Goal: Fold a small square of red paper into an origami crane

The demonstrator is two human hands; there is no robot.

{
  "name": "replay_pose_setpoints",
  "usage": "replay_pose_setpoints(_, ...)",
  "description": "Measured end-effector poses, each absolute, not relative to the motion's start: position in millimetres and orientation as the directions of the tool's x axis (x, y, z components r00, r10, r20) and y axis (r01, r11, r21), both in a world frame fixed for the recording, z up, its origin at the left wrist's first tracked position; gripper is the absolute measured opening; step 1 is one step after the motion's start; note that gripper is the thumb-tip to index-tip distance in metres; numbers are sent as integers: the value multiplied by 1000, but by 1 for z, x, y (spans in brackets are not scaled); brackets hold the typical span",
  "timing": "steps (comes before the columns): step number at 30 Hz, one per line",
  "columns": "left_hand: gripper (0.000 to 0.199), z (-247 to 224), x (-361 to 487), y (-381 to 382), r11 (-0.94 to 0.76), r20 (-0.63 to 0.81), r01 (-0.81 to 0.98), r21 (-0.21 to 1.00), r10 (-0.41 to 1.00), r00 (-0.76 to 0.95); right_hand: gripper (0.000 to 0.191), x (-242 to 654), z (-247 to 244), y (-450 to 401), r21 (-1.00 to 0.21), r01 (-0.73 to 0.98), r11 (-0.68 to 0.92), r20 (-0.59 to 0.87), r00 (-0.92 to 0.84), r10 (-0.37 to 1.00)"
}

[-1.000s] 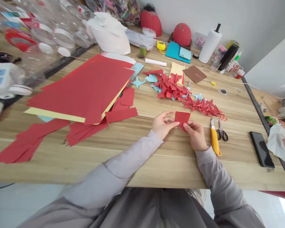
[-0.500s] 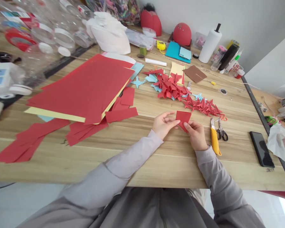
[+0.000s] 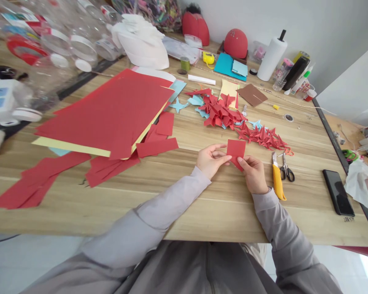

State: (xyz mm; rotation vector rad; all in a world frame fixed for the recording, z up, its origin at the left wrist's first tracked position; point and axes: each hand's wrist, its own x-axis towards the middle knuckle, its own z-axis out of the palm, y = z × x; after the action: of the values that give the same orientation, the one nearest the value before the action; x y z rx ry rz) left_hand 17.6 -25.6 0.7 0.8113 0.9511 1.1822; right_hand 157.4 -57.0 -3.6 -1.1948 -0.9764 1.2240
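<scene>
A small red paper piece is held between both hands above the wooden table. My left hand pinches its lower left side between thumb and fingers. On the lower right, my right hand grips it with the thumb on top. The lower part narrows between the thumbs; whether it is folded there I cannot tell. Just beyond lie folded red paper stars in a row and a heap of red star shapes. Beside my right hand are a yellow-handled utility knife and black scissors.
Large red sheets are stacked at the left, with red paper strips around them. A phone lies near the right edge. Plastic bottles, a yellow tape measure and a white cylindrical bottle stand farther back.
The red paper piece has tilted slightly, its top edge now higher and a little farther left. Both hands keep their grip in nearly the same place.
</scene>
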Motion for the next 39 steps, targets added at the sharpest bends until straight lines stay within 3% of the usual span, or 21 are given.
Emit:
replay_pose_setpoints(12,63,-1,18,-25,253,-197,-396,882,964,177,11,159,-6,-57,-979,-204,-7,-36,139,990)
replay_pose_setpoints(26,50,0,17,-25,217,-165,-354,910,971,172,6,159,-6,-57,-975,-222,2,-23,113,993)
replay_pose_setpoints(39,46,2,15,-25,295,-232,-352,889,950,209,7,159,-5,-56,-975,-222,-6,-29,99,995)
